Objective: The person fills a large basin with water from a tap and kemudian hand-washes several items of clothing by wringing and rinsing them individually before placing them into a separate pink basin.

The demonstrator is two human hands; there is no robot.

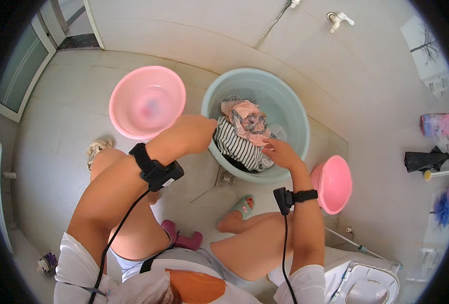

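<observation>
A large grey-green basin point(298, 114) on the floor holds a heap of clothes and some water. On top of the heap lies a crumpled pink garment with a grey pattern point(249, 119). Beneath it, nearer me, spreads a black-and-white striped garment point(234, 144). My right hand point(283, 153) reaches over the near right side of the basin; its fingers are apart and slightly bent, touching the edge of the pink garment. My left hand point(196, 134) is bent at the wrist by the left rim, next to the striped garment. Its fingers are hidden behind the hand.
A pink basin point(118, 104) with something bluish and pink in its bottom stands left of the large one. A smaller pink basin point(336, 185) leans by the right wall. A floor drain point(226, 178) lies close in front. A toilet point(369, 283) stands lower right; a tap point(338, 21) is on the wall.
</observation>
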